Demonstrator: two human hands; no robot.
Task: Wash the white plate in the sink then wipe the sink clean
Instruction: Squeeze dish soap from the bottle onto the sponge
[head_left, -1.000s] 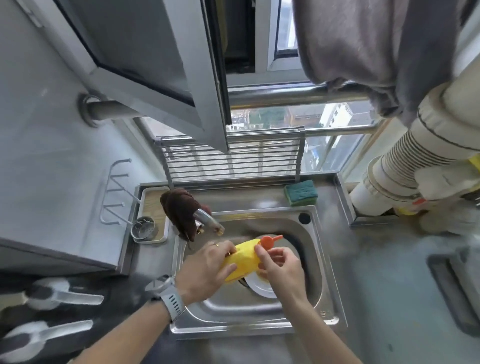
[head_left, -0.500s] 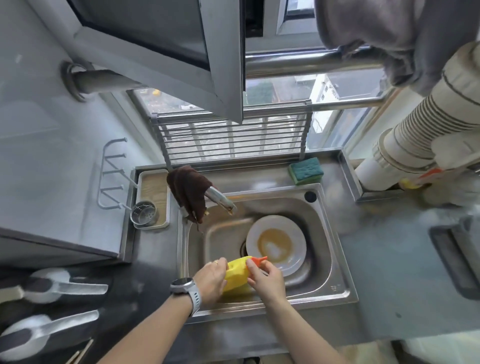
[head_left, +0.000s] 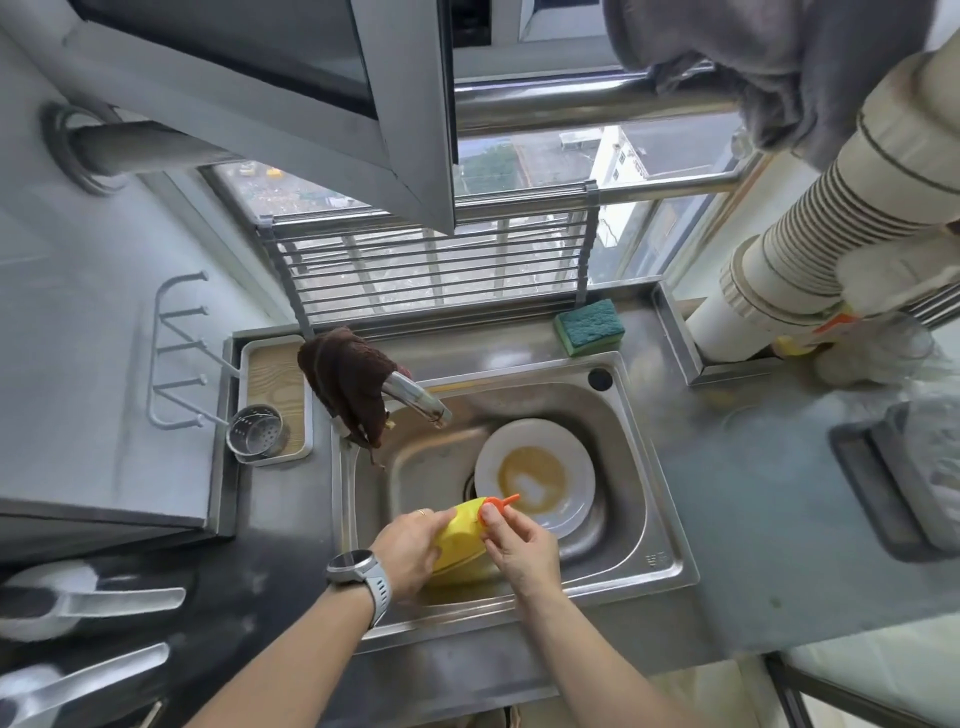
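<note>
A white plate (head_left: 566, 452) with a brown stain in its middle lies in the steel sink (head_left: 631, 499), right of the drain. Over the sink's front part I hold a yellow squeeze bottle (head_left: 460, 535) with an orange cap (head_left: 501, 503), tipped toward the plate. My left hand (head_left: 410, 551), with a watch on the wrist, wraps the bottle's body. My right hand (head_left: 522, 551) has its thumb and fingers on the orange cap end. The tap (head_left: 415, 397) points into the sink from the back left; no water shows.
A brown cloth (head_left: 345, 379) hangs over the tap's base. A green sponge (head_left: 589, 327) lies on the ledge behind the sink. A steel strainer cup (head_left: 255, 432) sits on a wooden tray (head_left: 275, 369) at left. An open window sash (head_left: 405, 119) overhangs; large ribbed ducting (head_left: 831, 228) is at right.
The bottle and both hands have drawn back from over the plate to the sink's front, leaving the stained plate uncovered. The camera has tilted and pulled back.
</note>
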